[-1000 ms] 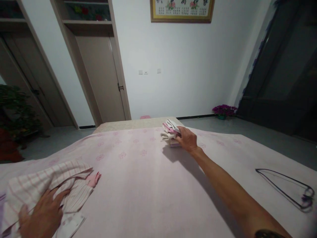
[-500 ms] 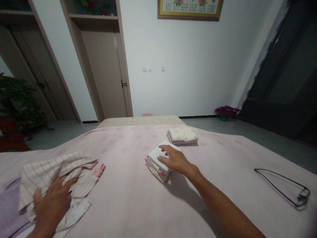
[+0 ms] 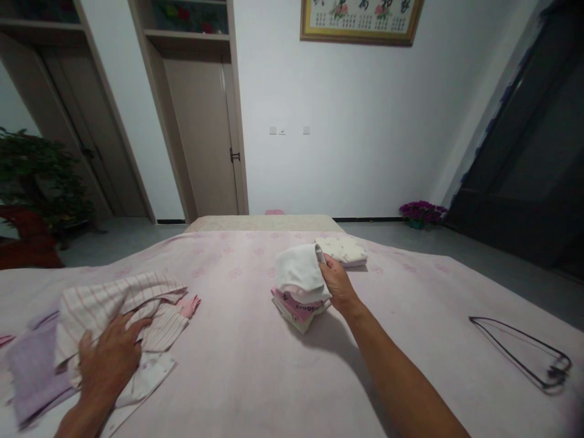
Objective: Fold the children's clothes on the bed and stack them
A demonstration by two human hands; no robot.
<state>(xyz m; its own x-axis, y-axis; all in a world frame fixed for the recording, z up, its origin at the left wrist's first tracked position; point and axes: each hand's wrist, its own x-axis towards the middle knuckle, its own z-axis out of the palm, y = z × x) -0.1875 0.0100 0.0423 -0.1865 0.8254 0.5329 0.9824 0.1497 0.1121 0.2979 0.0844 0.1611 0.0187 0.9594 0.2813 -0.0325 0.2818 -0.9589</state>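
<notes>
The white cloth (image 3: 298, 272) tops the pink-and-cream stack (image 3: 298, 309); the right hand (image 3: 340, 283) pinches its right edge. The left hand (image 3: 112, 351) rests spread, palm down, on the striped garment (image 3: 114, 294). Bare sheet (image 3: 232, 359) separates garment and stack, and extends rightward to the black hanger (image 3: 520, 353). The cream pile (image 3: 342, 249) sits near the sheet's far edge. Compared with the preceding frame, the right hand has changed from spread to pinching; the cloth's edge is raised.

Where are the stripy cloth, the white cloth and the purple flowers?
Stripy cloth (image 3: 107, 298): head view, its upper part.
White cloth (image 3: 298, 269): head view, its middle.
Purple flowers (image 3: 422, 211): head view, middle of the blooms.
</notes>
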